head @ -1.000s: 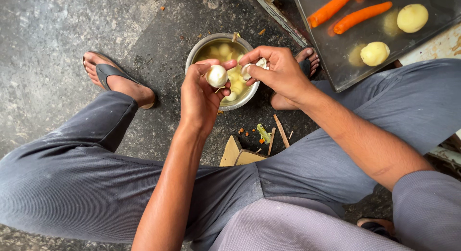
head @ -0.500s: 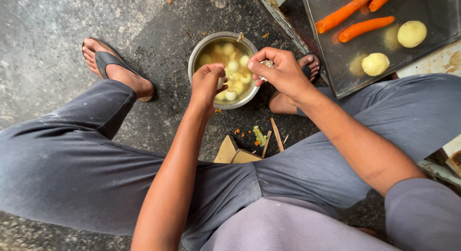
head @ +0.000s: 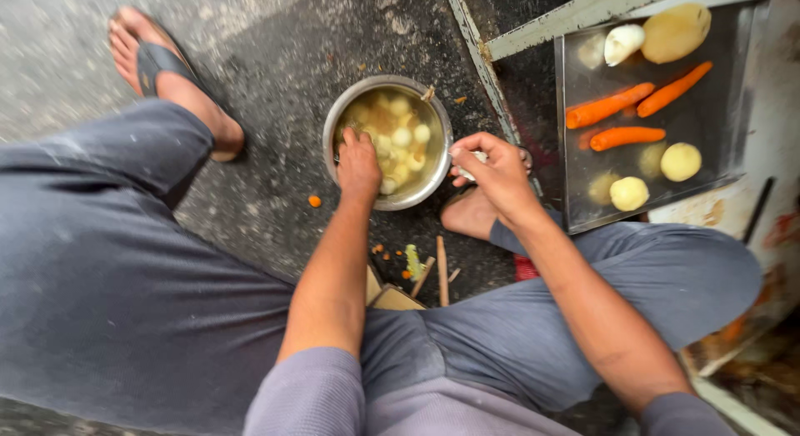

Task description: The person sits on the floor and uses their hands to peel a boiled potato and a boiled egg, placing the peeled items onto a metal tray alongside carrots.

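A steel bowl (head: 333, 123) stands on the dark ground between my feet, holding cloudy water and several peeled potato pieces (head: 402, 136). My left hand (head: 358, 162) reaches down into the bowl, and its fingertips are hidden among the pieces. My right hand (head: 498, 171) hovers at the bowl's right rim, closed around a small pale tool (head: 477, 157) that only partly shows.
A metal tray (head: 575, 215) at the right holds three carrots (head: 608, 105), whole potatoes (head: 677, 32) and peeled ones (head: 629, 192). Peel scraps and sticks (head: 440, 269) lie on the ground near my knees. My sandalled foot (head: 171, 73) rests at the upper left.
My left hand, which held a peeled potato above the bowl, has dropped into the bowl. My right hand has shifted right of the rim.
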